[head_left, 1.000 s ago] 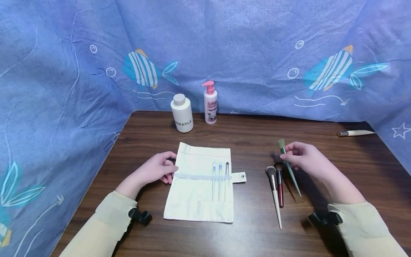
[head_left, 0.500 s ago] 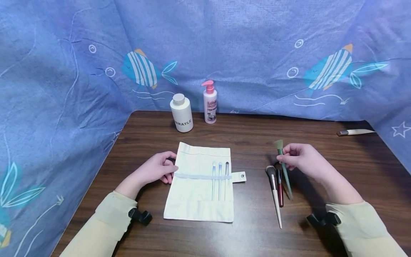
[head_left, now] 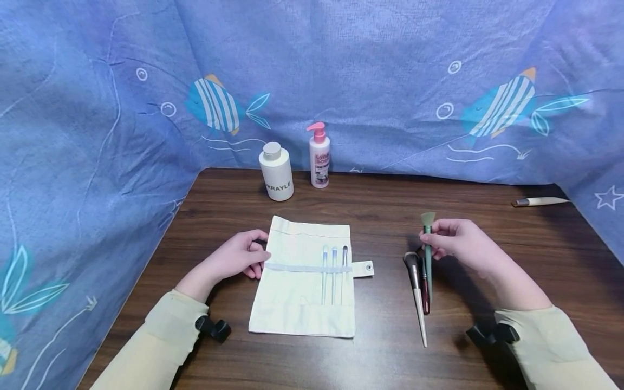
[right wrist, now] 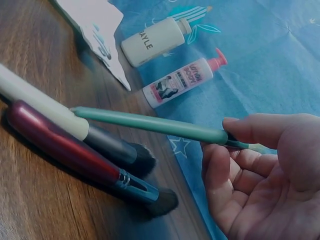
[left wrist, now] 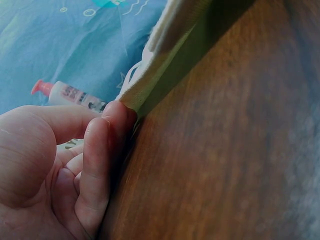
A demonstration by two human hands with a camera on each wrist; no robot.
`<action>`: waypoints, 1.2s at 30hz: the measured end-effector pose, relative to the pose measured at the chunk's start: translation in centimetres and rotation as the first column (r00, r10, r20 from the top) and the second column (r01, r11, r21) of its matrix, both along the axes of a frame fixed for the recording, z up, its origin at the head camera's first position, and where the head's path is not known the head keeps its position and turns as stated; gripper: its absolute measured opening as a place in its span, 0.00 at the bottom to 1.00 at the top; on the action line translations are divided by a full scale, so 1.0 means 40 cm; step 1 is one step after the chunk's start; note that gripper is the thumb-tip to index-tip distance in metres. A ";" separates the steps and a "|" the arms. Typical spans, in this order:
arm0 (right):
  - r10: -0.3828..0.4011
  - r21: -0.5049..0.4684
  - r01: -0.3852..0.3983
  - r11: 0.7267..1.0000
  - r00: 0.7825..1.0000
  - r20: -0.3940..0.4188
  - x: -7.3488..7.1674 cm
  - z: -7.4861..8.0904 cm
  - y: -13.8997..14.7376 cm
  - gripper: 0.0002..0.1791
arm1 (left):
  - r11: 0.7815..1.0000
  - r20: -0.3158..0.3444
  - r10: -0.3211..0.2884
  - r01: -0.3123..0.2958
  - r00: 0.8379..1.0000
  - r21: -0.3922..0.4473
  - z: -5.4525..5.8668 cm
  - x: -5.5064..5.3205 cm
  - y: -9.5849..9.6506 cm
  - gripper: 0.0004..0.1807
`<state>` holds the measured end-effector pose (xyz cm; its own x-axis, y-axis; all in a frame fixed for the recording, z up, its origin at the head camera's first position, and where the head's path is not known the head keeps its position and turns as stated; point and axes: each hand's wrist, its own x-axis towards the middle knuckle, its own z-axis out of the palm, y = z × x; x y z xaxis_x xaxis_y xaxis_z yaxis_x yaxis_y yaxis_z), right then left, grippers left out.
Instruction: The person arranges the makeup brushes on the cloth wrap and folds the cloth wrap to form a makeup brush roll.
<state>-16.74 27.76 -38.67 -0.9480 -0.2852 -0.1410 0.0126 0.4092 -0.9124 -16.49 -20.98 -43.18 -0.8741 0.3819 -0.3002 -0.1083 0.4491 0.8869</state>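
My right hand pinches a green makeup brush near its bristle end between thumb and fingers. The handle points toward me, and in the head view it overlaps a red-handled makeup brush. Beside that one lies a makeup brush with a pale handle and dark bristles. At the left, my left hand pinches the left edge of a cream cloth brush roll, which is spread out on the table. Three slim brushes sit under the roll's elastic band, toward its right side.
A white bottle and a pink-topped lotion pump bottle stand at the back of the wooden table. Another pale-handled brush lies at the far right edge. A blue fish-print cloth hangs behind.
My right hand has shifted slightly left, and the green brush's lower end has swung left, alongside the red-handled brush. My left hand and the brush roll have stayed put.
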 end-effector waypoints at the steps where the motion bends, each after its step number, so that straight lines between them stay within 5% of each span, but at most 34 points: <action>1: 0.000 -0.010 0.000 1.000 1.000 0.006 0.001 0.000 -0.001 0.12 | 1.000 -0.001 0.000 0.000 1.000 -0.001 0.000 0.000 0.000 0.23; 16: 0.000 0.003 0.000 1.000 0.998 -0.059 0.003 -0.003 -0.008 0.07 | 1.000 -0.001 0.002 -0.002 1.000 -0.008 0.002 -0.001 0.002 0.23; 26: 0.087 -0.194 -0.086 0.977 0.996 -0.003 0.011 -0.012 -0.019 0.09 | 1.000 0.000 0.002 -0.002 1.000 0.000 0.002 0.000 0.002 0.23; 36: 0.153 -0.318 -0.154 0.935 0.988 -0.030 0.015 -0.020 -0.034 0.09 | 1.000 0.003 0.004 -0.004 1.000 -0.005 0.002 0.002 0.002 0.22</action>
<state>-16.14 26.38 -39.49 -0.8896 -0.4564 -0.0145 -0.0318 0.0935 -0.9951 -16.40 -20.91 -43.09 -0.8749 0.3765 -0.3047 -0.1130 0.4530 0.8843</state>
